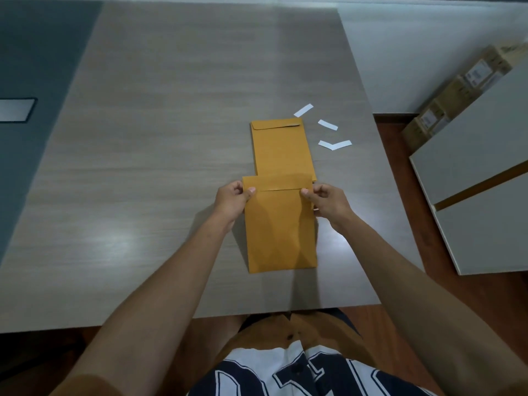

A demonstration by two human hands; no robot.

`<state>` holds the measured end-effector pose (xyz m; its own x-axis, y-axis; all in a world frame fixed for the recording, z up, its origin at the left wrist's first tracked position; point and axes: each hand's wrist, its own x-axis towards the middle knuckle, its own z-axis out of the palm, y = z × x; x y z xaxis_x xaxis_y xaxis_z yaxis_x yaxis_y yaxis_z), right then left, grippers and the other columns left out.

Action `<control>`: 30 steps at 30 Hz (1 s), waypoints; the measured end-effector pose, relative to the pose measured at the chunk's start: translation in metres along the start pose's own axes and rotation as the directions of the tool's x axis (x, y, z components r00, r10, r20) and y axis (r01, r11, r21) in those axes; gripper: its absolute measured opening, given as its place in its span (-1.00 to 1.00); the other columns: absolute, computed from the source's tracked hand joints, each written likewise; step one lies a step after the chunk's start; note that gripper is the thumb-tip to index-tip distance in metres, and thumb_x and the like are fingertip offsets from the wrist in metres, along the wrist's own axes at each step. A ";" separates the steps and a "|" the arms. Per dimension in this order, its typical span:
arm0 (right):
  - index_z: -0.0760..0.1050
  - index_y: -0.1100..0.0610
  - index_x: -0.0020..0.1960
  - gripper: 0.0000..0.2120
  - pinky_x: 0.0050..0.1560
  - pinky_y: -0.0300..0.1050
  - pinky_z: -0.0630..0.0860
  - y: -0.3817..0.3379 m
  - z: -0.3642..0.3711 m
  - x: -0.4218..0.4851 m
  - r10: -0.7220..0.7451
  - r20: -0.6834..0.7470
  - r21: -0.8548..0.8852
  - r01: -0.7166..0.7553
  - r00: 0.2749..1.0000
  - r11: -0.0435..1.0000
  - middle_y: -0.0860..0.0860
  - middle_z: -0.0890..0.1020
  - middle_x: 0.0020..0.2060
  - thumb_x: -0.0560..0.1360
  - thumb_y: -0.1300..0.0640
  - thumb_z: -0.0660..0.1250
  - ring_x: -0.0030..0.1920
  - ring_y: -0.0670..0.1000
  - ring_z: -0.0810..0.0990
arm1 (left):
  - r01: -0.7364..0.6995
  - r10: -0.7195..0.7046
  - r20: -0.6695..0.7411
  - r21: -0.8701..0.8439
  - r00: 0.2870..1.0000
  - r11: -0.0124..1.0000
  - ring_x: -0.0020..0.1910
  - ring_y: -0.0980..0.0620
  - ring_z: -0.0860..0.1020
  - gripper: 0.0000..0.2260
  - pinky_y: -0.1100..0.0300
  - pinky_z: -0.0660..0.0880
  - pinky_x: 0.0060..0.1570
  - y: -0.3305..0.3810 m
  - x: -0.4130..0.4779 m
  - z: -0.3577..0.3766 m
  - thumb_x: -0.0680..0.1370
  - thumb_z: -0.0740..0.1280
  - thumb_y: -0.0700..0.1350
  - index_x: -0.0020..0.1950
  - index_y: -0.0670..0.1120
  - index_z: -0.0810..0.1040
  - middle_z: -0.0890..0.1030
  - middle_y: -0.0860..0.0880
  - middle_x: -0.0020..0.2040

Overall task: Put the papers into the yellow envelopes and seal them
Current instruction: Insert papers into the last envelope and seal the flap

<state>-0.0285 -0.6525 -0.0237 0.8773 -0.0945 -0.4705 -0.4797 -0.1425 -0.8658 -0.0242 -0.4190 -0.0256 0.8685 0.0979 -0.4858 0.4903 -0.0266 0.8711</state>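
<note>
Envelope (281, 224) is pinched at its flap by my left hand (233, 200) and right hand (328, 204). Second envelope (281, 147) lies at twelve o'clock, white strips (327, 124) at one.

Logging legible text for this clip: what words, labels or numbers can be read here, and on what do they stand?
Shirt: large navy block letters, cut off by the frame; not readable as a word.
Cardboard boxes: white labels, too blurred to read.
Held envelope, envelopes beyond it, white strips: no print visible.
</note>
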 end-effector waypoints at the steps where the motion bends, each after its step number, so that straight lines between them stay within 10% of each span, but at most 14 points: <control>1: 0.53 0.13 -0.18 -0.80 -0.22 -0.02 0.58 0.000 -0.002 0.004 0.002 -0.019 -0.024 -0.002 1.000 1.000 0.03 0.60 -0.20 0.46 0.04 0.48 -0.17 0.03 0.58 | -0.004 0.004 -0.010 0.002 1.000 1.000 -0.13 -0.06 0.61 -0.87 -0.05 0.58 -0.01 0.003 0.003 0.003 0.58 0.36 -0.19 -0.17 -0.08 0.54 0.67 -0.15 -0.04; 11: 0.64 0.11 -0.12 -0.72 -0.04 0.19 0.64 -0.044 -0.019 0.076 0.009 -0.108 -0.119 -0.022 0.994 0.993 0.10 0.68 -0.13 0.35 -0.09 0.55 -0.04 0.15 0.67 | 0.026 -0.018 -0.131 0.061 0.991 0.998 -0.01 -0.09 0.67 -0.82 -0.11 0.60 0.06 0.045 0.062 0.025 0.46 0.50 -0.07 -0.01 -0.11 0.64 0.70 -0.12 -0.03; 27: 0.48 0.11 -0.07 -0.75 -0.14 -0.22 0.42 -0.097 -0.004 0.200 -0.109 -0.225 -0.374 0.017 0.968 0.927 -0.05 0.56 -0.19 0.45 -0.02 0.46 -0.11 -0.05 0.52 | 0.072 -0.018 -0.249 0.211 0.968 0.975 0.10 0.08 0.56 -0.62 0.13 0.51 0.23 0.095 0.176 0.051 0.52 0.33 -0.24 0.33 -0.10 0.54 0.61 0.00 0.19; 30: 0.52 0.14 0.11 -0.68 -0.02 -0.23 0.36 -0.099 0.001 0.214 -0.104 -0.234 -0.439 -0.010 0.967 0.899 -0.05 0.60 -0.08 0.48 -0.04 0.43 -0.03 -0.07 0.52 | 0.082 0.023 -0.303 0.329 0.953 0.941 0.01 0.04 0.57 -0.79 0.20 0.51 0.03 0.096 0.190 0.053 0.51 0.33 -0.22 0.14 -0.14 0.62 0.63 0.01 0.03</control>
<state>0.2066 -0.6577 -0.0385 0.8944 -0.3074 -0.3249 -0.4461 -0.5594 -0.6986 0.1915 -0.4561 -0.0375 0.8170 0.3940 -0.4211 0.5560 -0.3441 0.7567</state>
